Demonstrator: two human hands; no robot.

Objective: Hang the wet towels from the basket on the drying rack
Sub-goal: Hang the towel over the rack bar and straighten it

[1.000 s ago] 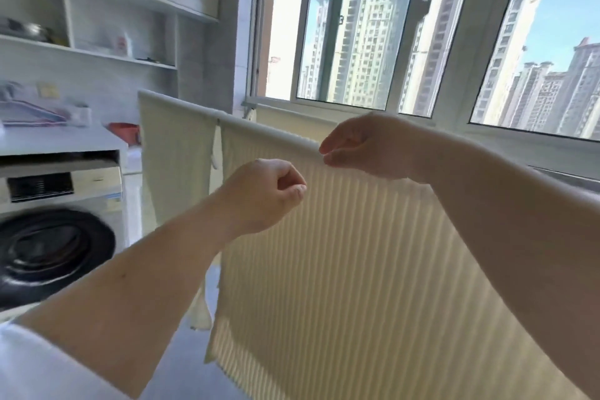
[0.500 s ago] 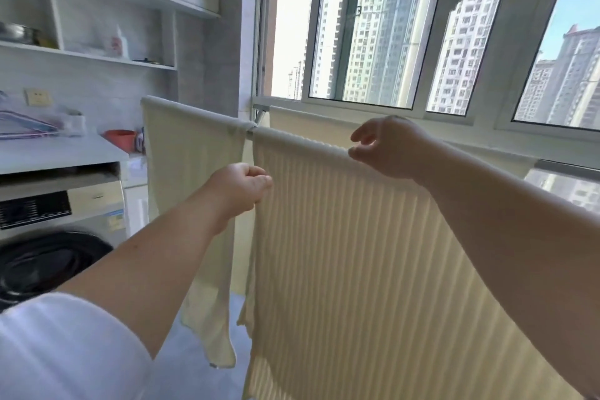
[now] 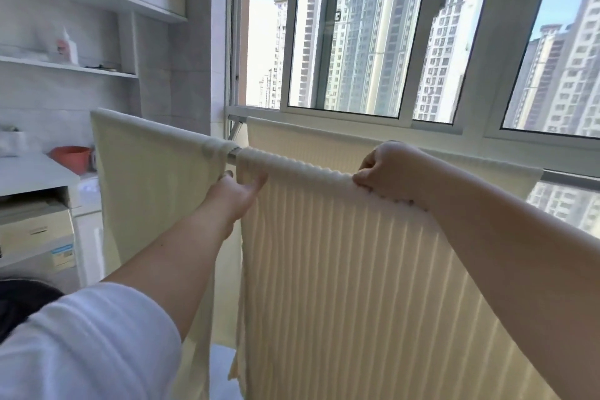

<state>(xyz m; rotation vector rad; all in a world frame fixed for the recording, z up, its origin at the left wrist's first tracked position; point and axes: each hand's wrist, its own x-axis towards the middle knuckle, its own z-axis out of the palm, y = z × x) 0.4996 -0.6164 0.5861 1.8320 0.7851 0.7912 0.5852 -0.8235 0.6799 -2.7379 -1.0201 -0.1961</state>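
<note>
A cream ribbed towel [image 3: 341,269] hangs over the metal rail of the drying rack [image 3: 233,153], filling the middle of the view. My left hand [image 3: 237,193] pinches its left edge just under the rail. My right hand [image 3: 386,172] grips its top fold on the rail, further right. A second cream towel [image 3: 146,185] hangs on the same rail to the left, close to the first. A third towel [image 3: 324,143] hangs on a rail behind, below the window. The basket is out of view.
A washing machine [image 3: 39,253] stands at the left under a white counter [image 3: 29,172] with a red bowl [image 3: 73,157]. Shelves and cupboards are above it. A large window [image 3: 389,42] runs behind the rack. A bare rail end [image 3: 571,177] shows at far right.
My left hand rose from below the rail and took hold of the ribbed towel's left edge. My right hand closed on the top fold. The view moved closer to the rack.
</note>
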